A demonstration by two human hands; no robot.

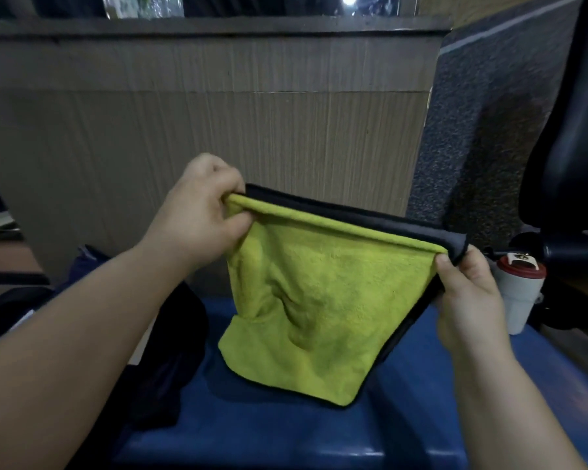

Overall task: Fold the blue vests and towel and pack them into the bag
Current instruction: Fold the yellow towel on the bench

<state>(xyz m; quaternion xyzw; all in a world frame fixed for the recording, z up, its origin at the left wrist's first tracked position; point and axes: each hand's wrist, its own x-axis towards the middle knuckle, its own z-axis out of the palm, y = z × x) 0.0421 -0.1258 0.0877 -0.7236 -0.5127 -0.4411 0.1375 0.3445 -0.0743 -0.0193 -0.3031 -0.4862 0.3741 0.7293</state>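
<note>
The towel (319,300), yellow-green on the near face with a dark backing, hangs doubled over above the middle of the blue worktop (286,432). It is stretched by its top fold between both hands. The left grip (201,212) is curled tight round the upper left corner, and the right grip (465,293) pinches the upper right corner between thumb and fingers. The towel's lower edge reaches down close to the worktop; I cannot tell whether it touches. A dark bundle of cloth (174,351) lies at the left edge, and a white cup with a red lid (520,296) stands off the right edge.
</note>
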